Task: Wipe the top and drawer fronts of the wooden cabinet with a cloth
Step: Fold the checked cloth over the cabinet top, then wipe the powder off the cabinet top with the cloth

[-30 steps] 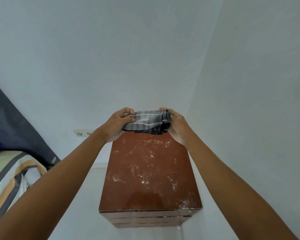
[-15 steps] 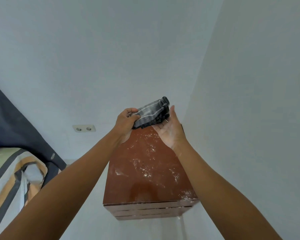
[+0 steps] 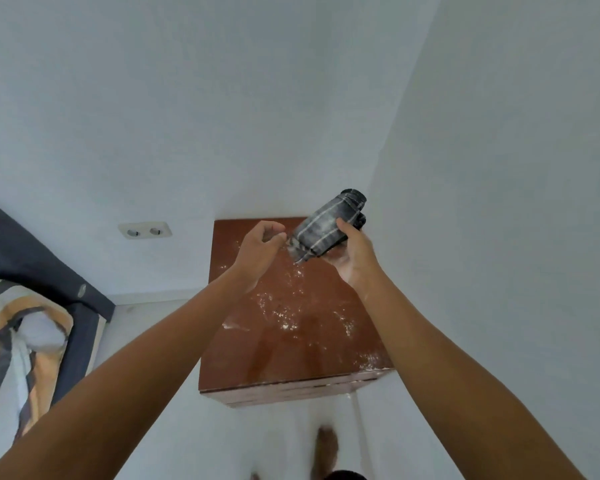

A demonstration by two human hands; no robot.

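Observation:
A reddish-brown wooden cabinet stands in the room's corner, its glossy top scattered with white dust and specks. Only thin edges of its drawer fronts show below the top. A folded grey checked cloth is held in the air above the cabinet's far right part. My right hand cradles it from below with the thumb over it. My left hand pinches the cloth's lower left corner with curled fingers.
White walls close in behind and to the right of the cabinet. A double wall socket sits left of it. A bed with striped bedding and a dark cover fills the left side. My foot shows on the white floor.
The cloth went from stretched flat between both hands to bundled and tilted up in my right hand. My left hand slid to its corner. The view pulled back from the cabinet.

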